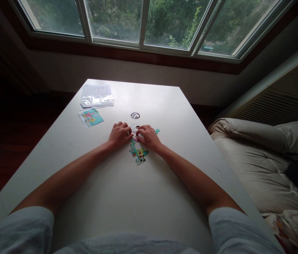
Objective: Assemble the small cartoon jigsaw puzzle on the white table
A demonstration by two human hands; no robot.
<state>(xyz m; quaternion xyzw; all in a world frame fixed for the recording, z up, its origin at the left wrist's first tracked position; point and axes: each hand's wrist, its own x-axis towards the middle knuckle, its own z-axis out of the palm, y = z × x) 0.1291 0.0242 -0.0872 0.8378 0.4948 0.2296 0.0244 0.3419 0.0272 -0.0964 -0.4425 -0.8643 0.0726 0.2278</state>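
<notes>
On the white table, a partly joined jigsaw puzzle point(140, 153) shows a yellow cartoon sponge figure among teal and pink pieces. My left hand point(119, 135) is at its upper left, fingers curled, with a bit of teal puzzle piece at the fingertips. From the upper right, my right hand point(149, 137) reaches over the pieces with bent fingers drawn together; whatever they pinch is too small to make out. Between and just beyond both hands lies a pale round disc point(134, 127), partly covered. A loose teal puzzle piece point(157, 131) sits right of my right hand.
Farther back is a round dark-and-white picture disc point(135, 115). A colourful picture card point(91, 117) and a clear plastic bag with papers point(97, 96) lie at the back left. A padded beige seat point(257, 158) stands along the right; a window point(143, 24) is ahead.
</notes>
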